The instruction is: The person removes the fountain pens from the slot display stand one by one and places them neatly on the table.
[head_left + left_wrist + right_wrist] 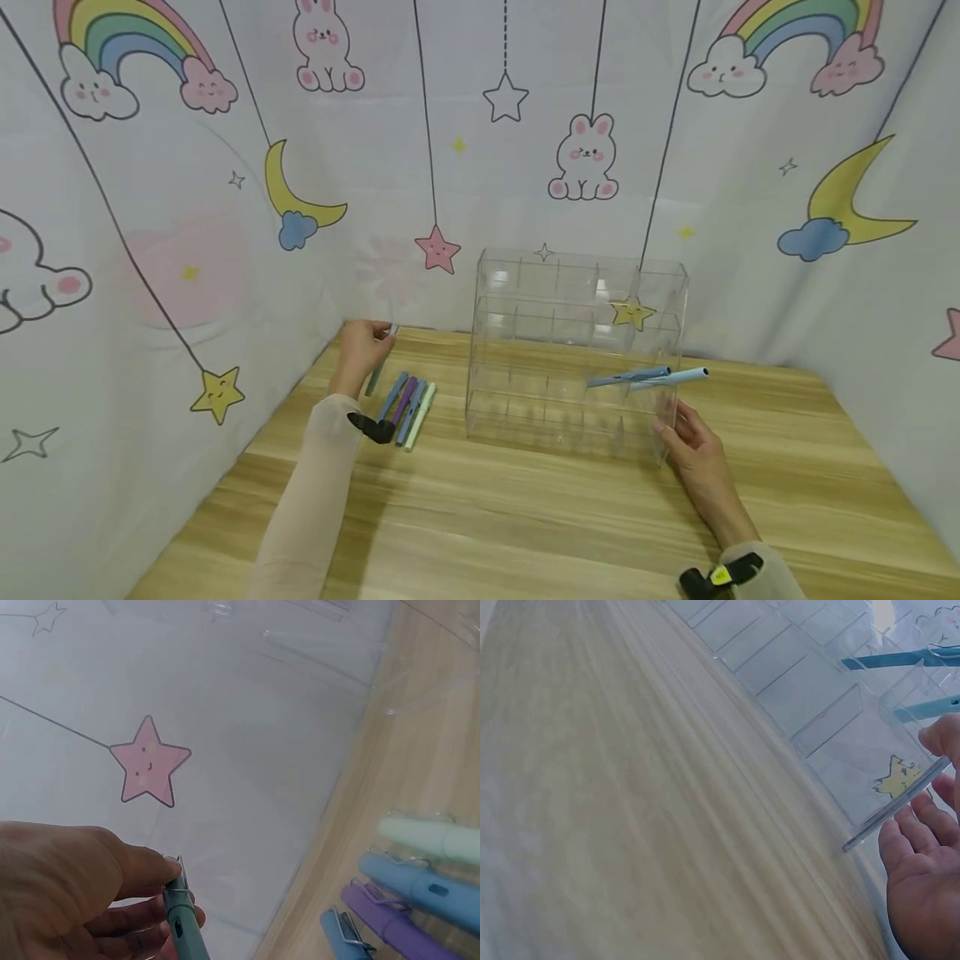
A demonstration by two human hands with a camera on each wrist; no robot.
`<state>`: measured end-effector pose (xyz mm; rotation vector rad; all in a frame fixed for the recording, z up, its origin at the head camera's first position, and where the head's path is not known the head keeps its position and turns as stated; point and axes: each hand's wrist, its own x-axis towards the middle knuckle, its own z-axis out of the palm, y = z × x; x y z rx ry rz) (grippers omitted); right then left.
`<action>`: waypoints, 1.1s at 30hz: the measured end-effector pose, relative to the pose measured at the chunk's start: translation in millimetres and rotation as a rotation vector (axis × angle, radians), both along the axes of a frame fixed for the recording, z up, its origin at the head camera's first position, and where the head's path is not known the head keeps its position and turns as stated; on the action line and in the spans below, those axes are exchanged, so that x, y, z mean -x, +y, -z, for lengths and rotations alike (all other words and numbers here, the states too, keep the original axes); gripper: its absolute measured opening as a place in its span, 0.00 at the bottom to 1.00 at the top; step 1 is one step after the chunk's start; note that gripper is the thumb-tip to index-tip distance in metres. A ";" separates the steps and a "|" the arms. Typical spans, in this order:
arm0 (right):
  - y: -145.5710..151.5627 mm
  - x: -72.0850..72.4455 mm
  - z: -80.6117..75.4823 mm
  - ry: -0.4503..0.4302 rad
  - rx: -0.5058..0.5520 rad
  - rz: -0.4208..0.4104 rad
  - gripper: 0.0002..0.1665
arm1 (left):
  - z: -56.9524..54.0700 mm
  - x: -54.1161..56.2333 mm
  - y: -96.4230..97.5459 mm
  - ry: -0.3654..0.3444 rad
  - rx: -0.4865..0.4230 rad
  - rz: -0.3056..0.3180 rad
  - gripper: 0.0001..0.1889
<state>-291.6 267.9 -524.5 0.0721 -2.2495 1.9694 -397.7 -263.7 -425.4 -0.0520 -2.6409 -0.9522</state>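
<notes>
"Along the worktop's (562, 508) back edge, head view: what is unclear?"

"Dividers of the clear rack (555, 367) overlap; two blue pens (630, 377) slant in it, compartments uncertain. Worktop's front edge is cut off."

"Surface and room?"

"Wood-grain top. White cloth (480, 50) printed with rainbows, rabbits and stars hangs behind and at both sides. Rack stands right of centre, near the back edge. Toward the back-left corner, four loose pens side by side: blue (393, 396), purple (404, 400), blue, pale green (420, 417). A black wrist unit (372, 427) overlaps the first one's near end."

"Hands?"

"Left hand (362, 350), at the back-left corner, pinches a grey-green pen (375, 377). Right hand (701, 458) grips the rack's right side wall."

"Left wrist view?"

"Held pen's lower end is cut off; loose pens also run out of frame, the pale green one blurred. Cloth with a pink star (150, 765) fills the middle, worktop at the right. Thumb and fingertips close on the pen's clip end."

"Right wrist view?"

"Hand, rack and its pens all run off the right side. Wood grain takes the left. Thumb lies on one face of the side wall, fingers on the other, slightly apart."
</notes>
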 end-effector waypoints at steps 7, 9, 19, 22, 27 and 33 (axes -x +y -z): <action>2.3 -1.1 -0.3 -0.017 -0.011 0.013 0.43 | 14.9 -0.6 -5.1 -0.049 -0.013 -0.003 0.19; 2.9 -1.8 -1.1 -0.020 -0.033 0.018 0.43 | 16.9 -1.3 -5.7 -0.063 -0.005 -0.011 0.19; 2.8 -2.2 -2.9 -0.014 -0.099 0.013 0.42 | 30.9 -6.6 -7.2 -0.096 0.013 -0.048 0.18; 2.8 -1.7 -3.2 -0.007 -0.100 0.013 0.42 | 34.7 -6.3 -7.7 -0.096 0.022 -0.053 0.18; 3.1 -1.4 -2.8 -0.004 -0.107 0.016 0.43 | 40.4 -6.2 -7.4 -0.149 0.004 -0.056 0.18; 1.4 -2.2 -2.0 -0.020 -0.095 0.014 0.44 | 48.9 -8.0 -8.1 -0.231 0.022 -0.075 0.20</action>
